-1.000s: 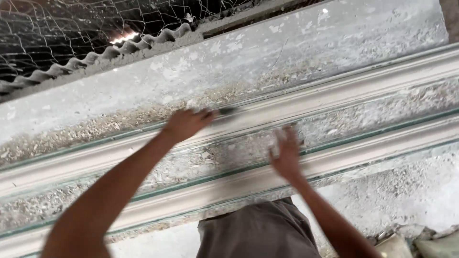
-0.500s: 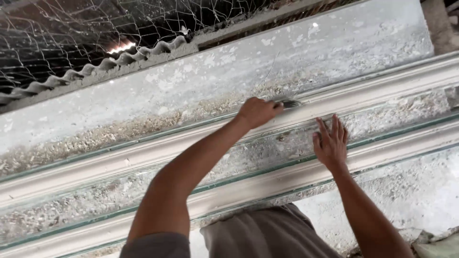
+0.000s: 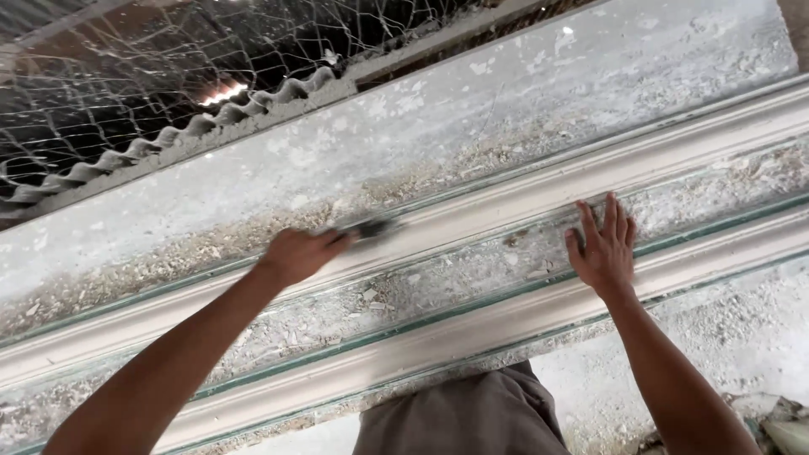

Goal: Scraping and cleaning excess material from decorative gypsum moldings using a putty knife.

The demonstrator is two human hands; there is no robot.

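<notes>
- Two bare hands work over a long white plaster moulding [image 3: 506,211] that runs slantwise across the view, lower left to upper right.
- The left hand [image 3: 297,255] is clenched around a small dark tool [image 3: 371,228]; the tool's tip sticks out past the fingers [image 3: 333,244] and touches the upper edge of the moulding. The tool is blurred, so its exact kind cannot be told.
- The right hand [image 3: 603,251] lies flat and released, fingers spread, palm down on the rough crumbly strip [image 3: 438,282] between the upper moulding and a second white moulding [image 3: 472,333] just below it. It grasps nothing.
- The hands are well apart along the strip, the left further left and slightly higher than the right.
- Thin green edges [image 3: 506,293] run alongside the mouldings.
- Above the upper moulding lies a broad, pale grey slab [image 3: 472,118], dusted with crumbs and chips along its lower edge.
- Beyond the slab, a wavy corrugated edge [image 3: 194,128] shows, and behind it wire mesh [image 3: 168,59] over a dark space.
- At the bottom centre, grey-brown cloth [image 3: 463,417] of the person's clothing is in view, close under the lower moulding.
- Rubble [image 3: 784,421] sits in the bottom right corner.
</notes>
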